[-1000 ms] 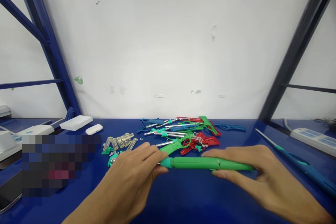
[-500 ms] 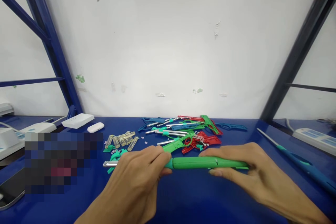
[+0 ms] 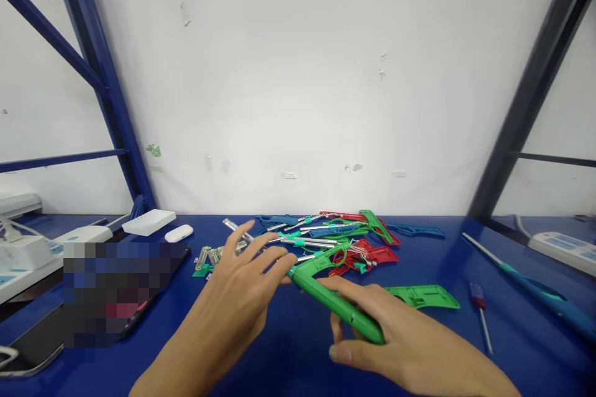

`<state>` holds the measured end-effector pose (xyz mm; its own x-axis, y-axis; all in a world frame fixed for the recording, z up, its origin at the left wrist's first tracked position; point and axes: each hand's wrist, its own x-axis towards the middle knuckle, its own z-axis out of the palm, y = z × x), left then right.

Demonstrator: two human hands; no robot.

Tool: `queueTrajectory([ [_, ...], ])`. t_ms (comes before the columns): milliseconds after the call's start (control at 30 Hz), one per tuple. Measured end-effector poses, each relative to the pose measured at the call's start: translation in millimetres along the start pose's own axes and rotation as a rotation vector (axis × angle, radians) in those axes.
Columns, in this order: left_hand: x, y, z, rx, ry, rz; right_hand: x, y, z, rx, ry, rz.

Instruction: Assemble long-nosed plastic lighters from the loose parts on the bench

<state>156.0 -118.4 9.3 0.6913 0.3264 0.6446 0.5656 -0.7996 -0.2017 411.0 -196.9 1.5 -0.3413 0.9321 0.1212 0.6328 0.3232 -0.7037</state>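
Observation:
A green long-reach lighter [image 3: 339,305] slants between my hands, its metal tube pointing up and to the left. My right hand [image 3: 400,332] is wrapped around the green handle at its lower end. At the neck, my left hand [image 3: 244,285] pinches the lighter between thumb and index finger; its other fingers fan out over the tube and partly hide it. A green handle shell [image 3: 431,296] lies behind my right hand. Beyond the lighter is a pile with a green lighter shell [image 3: 326,260], red handle shells [image 3: 379,254] and metal tubes.
On the right lie a screwdriver [image 3: 478,301] and a blue long-reach lighter [image 3: 535,288]. Clear plastic pieces [image 3: 203,258] sit beyond my left hand. A white case [image 3: 179,233], a white box [image 3: 149,222] and a power strip [image 3: 28,267] are at left. Blue rack posts frame both sides.
The lighter has turned from level to slanting, its tube end up and its handle end down towards me. My left fingers have spread. The screwdriver and green handle shell have come into view.

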Motion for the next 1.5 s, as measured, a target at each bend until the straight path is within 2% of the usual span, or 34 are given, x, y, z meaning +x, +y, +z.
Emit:
queueTrajectory([
  [100, 4.4, 6.3, 2.4, 0.053, 0.15, -0.046, 5.7, -3.7, 3.8, 0.223, 0.058, 0.11],
  [167, 6.4, 18.1, 4.0, 0.01, 0.276, -0.187, 10.0, -7.8, 6.7, 0.453, 0.12, 0.202],
  [233, 6.3, 34.2, 7.1, -0.194, 0.394, -0.396, 14.1, -12.9, 10.2, 0.678, 0.178, 0.254],
  [300, 4.8, 50.9, 13.4, -0.43, 0.343, -0.476, 17.2, -17.6, 14.1, 0.874, 0.246, 0.27],
  [400, 2.5, 68.9, 27.8, -0.785, 0.132, -0.457, 19.7, -21.0, 20.4, 1.169, 0.325, 0.275],
  [467, 1.9, 73.2, 36.9, -0.978, 0.052, -0.535, 21.4, -21.2, 24.7, 1.362, 0.325, 0.267],
  [567, 1.4, 70.3, 43.2, -1.082, 0.013, -0.63, 26.4, -21.2, 31.4, 1.544, 0.282, 0.274],
  [667, 1.6, 63.4, 41.3, -1.088, 0.016, -0.666, 32.6, -21.9, 38.8, 1.519, 0.276, 0.327],
  [800, 2.0, 60.2, 38.6, -1.095, -0.035, -0.64, 34.9, -20.0, 50.8, 1.361, 0.372, 0.413],
  [933, 0.2, 68.9, 44.8, -1.135, -0.084, -0.719, 32.7, -16.0, 64.7, 1.269, 0.424, 0.355],
  [1067, 0.8, 83.5, 54.3, -1.282, -0.135, -0.859, 36.6, -13.9, 76.6, 1.335, 0.545, 0.285],
  [1233, 3.1, 94.0, 57.1, -1.563, -0.084, -0.966, 35.7, -8.1, 80.5, 1.332, 0.493, 0.22],
  [1367, 3.5, 101.3, 60.3, -1.613, 0.024, -1.005, 26.1, 2.2, 83.0, 1.247, 0.565, 0.182],
  [1500, 4.6, 107.4, 65.7, -1.624, 0.11, -0.973, 25.5, 7.3, 85.1, 1.29, 0.508, 0.229],
])
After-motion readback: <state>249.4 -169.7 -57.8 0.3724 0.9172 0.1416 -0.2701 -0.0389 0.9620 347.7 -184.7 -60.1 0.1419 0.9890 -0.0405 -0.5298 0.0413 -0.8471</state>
